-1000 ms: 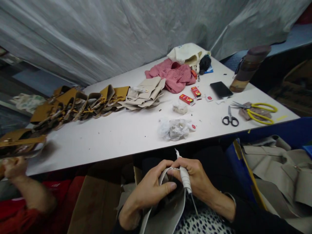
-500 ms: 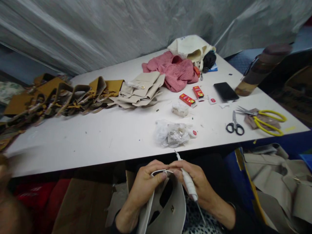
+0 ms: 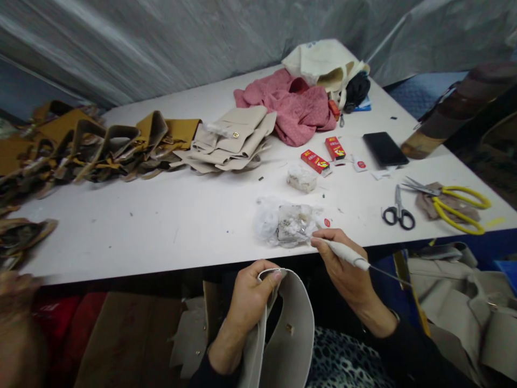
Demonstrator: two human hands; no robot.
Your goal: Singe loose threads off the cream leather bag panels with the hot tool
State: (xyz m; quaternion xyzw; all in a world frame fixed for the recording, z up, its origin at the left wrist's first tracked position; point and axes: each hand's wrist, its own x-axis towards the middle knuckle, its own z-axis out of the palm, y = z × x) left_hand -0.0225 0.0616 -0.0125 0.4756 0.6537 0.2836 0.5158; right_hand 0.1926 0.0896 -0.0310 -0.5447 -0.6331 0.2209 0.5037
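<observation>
My left hand [image 3: 251, 293] is closed on the curved top edge of a grey-white leather bag piece [image 3: 293, 328] held over my lap. My right hand [image 3: 343, 264] is closed round a white pen-like tool [image 3: 343, 251] with a thin wire trailing to the right. The tool's tip touches a crumpled clear plastic bag [image 3: 283, 222] of small metal parts near the table's front edge.
On the white table [image 3: 161, 215] lie tan bag pieces [image 3: 100, 145], beige pieces [image 3: 230, 140], a pink cloth [image 3: 291, 110], red boxes [image 3: 323, 153], a black phone [image 3: 385, 149], black scissors [image 3: 398, 207] and yellow shears [image 3: 456, 202]. Another person's blurred hand [image 3: 16, 323] is at lower left.
My right hand has left the bag piece and moved up and right, bringing the tool's tip to the plastic bag. My left hand still holds the piece. The view has shifted.
</observation>
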